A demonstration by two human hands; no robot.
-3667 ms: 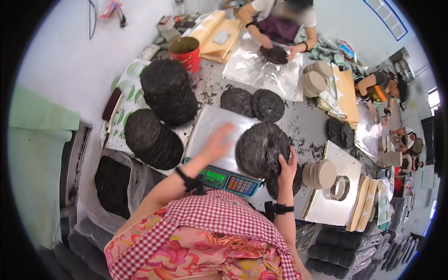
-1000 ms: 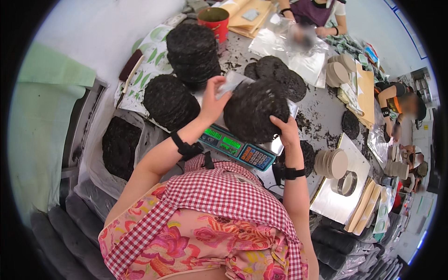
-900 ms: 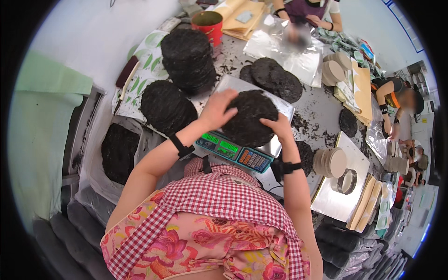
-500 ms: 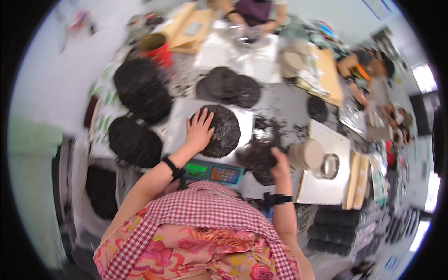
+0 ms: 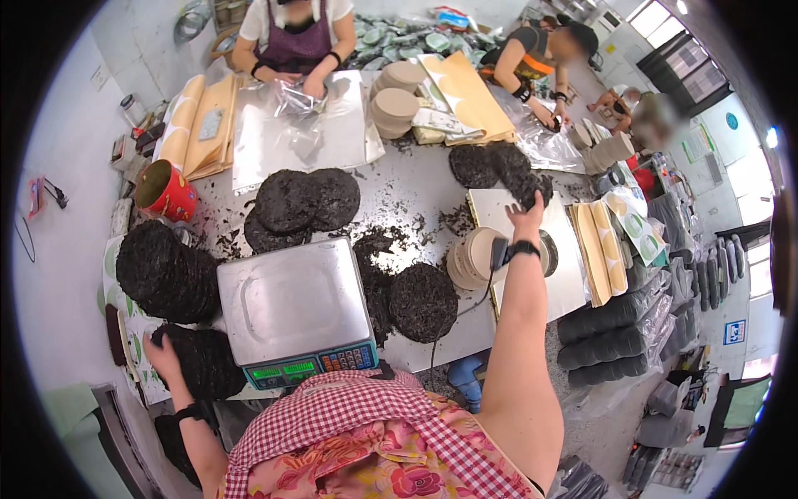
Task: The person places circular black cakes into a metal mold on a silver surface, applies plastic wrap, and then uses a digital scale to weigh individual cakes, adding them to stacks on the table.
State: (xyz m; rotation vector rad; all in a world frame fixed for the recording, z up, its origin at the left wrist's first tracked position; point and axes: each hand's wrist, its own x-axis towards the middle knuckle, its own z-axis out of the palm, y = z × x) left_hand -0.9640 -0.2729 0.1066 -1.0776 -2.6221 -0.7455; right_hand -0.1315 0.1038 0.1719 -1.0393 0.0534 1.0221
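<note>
My right hand (image 5: 525, 214) reaches to the far right and grips a dark, crumbly round cake (image 5: 529, 185), beside two similar cakes (image 5: 474, 166). My left hand (image 5: 165, 358) is on the edge of the lower left stack of dark cakes (image 5: 201, 366), gripping it. A steel scale (image 5: 291, 299) with lit green displays sits between, nothing on its plate. Behind it lie overlapping dark cakes (image 5: 303, 200); more lie at its right (image 5: 422, 303). A taller stack (image 5: 166, 274) stands left. Beige discs (image 5: 475, 256) and a metal ring (image 5: 547, 254), partly behind my right arm, rest near a white board (image 5: 507, 295).
A red bucket (image 5: 170, 195) stands back left. Across the table (image 5: 416, 191), a co-worker in a purple apron (image 5: 295, 46) handles clear plastic; another (image 5: 519, 58) works at the right. Kraft paper sheets (image 5: 603, 249) and bagged dark rolls (image 5: 611, 349) are at the right.
The dark cake that was on the scale is off it. My right hand has moved far right with a cake; my left moved down-left to the stack. The view has shifted.
</note>
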